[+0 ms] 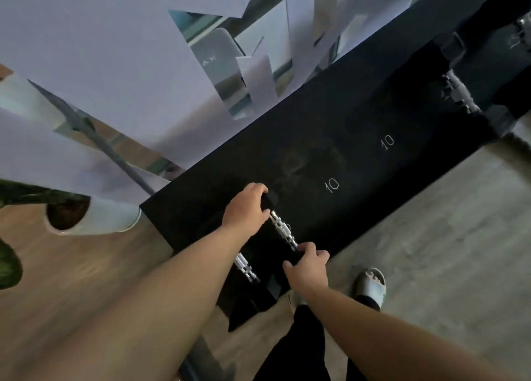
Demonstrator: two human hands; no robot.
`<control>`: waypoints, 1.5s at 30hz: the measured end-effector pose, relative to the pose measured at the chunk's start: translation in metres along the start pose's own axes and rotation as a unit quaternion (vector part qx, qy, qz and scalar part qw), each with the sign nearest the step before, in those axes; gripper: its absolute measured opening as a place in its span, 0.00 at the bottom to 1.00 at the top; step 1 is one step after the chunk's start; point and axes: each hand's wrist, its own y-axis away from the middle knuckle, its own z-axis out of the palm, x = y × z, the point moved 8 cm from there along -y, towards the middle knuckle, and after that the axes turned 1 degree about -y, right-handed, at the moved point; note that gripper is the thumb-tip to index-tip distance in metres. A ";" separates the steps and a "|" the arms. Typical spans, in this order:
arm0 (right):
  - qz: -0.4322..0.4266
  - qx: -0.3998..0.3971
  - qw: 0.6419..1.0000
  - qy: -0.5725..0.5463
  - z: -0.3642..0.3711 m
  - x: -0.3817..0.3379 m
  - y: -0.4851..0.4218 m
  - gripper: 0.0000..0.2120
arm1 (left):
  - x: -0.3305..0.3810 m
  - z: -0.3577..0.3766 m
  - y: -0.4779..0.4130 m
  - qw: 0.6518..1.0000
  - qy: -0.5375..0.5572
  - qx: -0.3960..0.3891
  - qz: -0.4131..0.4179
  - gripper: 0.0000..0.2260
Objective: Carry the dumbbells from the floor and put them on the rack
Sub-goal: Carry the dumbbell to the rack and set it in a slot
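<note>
At the far left, a white round plant pot with dark soil lies across the view above a brown wood-look floor, and dark green leaves show at the left edge. Behind it, a pale lilac wall carries angular mirror strips.

Right of the pot, a long black dumbbell rack runs from the near left up to the far right. At its near left end, a black dumbbell with a knurled silver handle rests on the dark surface, between the two hands. The left hand is closed over the far black head of this dumbbell, fingers curled around its top. The right hand grips the near black head, fingers wrapped over its edge. Just left of this, partly hidden under the left forearm, a second silver knurled handle shows on the rack.

Farther right along the rack, two white "10" markings stand on dark heads that are hard to tell apart from the black surface. At the far right end, another black dumbbell with a silver handle sits on the rack.

Near the right, a foot in a grey slide sandal stands on a grey concrete floor.
</note>
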 end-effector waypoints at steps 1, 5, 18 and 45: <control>-0.008 0.011 1.000 0.000 0.002 -0.001 0.005 0.22 | -0.002 0.000 0.002 0.999 -0.021 -0.012 0.022 0.24; -0.030 0.002 0.999 0.033 0.014 0.001 0.018 0.19 | -0.035 -0.007 0.012 0.992 -0.104 -0.051 0.039 0.33; 0.031 -0.056 0.996 0.067 0.066 0.015 0.032 0.34 | -0.106 0.009 0.048 0.991 -0.060 -0.107 -0.045 0.42; 0.084 -0.033 0.990 -0.111 0.052 0.008 0.039 0.33 | -0.102 -0.031 0.050 0.996 0.003 -0.078 -0.032 0.41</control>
